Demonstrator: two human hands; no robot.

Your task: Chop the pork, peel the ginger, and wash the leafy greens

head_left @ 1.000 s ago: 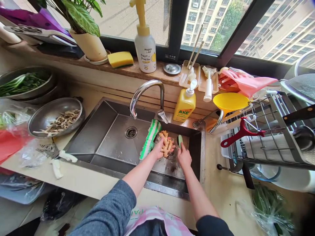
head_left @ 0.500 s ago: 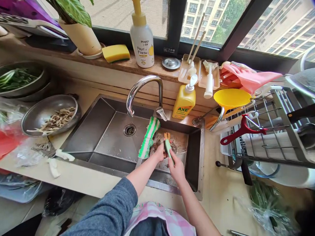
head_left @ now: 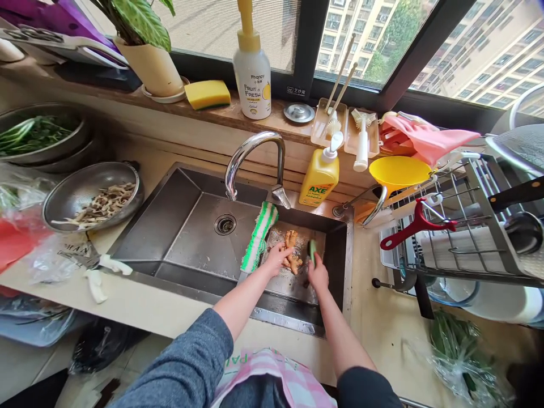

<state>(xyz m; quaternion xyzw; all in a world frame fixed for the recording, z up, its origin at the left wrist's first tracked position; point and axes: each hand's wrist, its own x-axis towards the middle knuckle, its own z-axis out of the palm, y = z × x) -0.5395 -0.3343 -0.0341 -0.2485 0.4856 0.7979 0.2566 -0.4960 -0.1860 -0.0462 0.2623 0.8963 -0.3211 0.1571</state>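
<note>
Over the right part of the steel sink (head_left: 187, 243), my left hand (head_left: 277, 258) grips a knobbly piece of ginger (head_left: 292, 249), its fingers across the middle. My right hand (head_left: 318, 275) is closed on a light green brush with a dark underside (head_left: 313, 253), held upright to the right of the ginger and apart from it. A green and white striped cloth (head_left: 260, 238) hangs over the sink's divider, just left of my left hand. Water and dark bits lie on the basin floor beneath.
The chrome faucet (head_left: 255, 148) arches over the sink. A yellow detergent bottle (head_left: 318, 178) stands behind the right basin. At the left is a metal bowl of mushroom strips (head_left: 102, 205). A dish rack (head_left: 467, 226) with a red peeler (head_left: 408, 231) stands at the right.
My hands have moved apart: the right hand carried the brush rightward off the ginger. More of the ginger now shows in my left hand. The view has shifted slightly.
</note>
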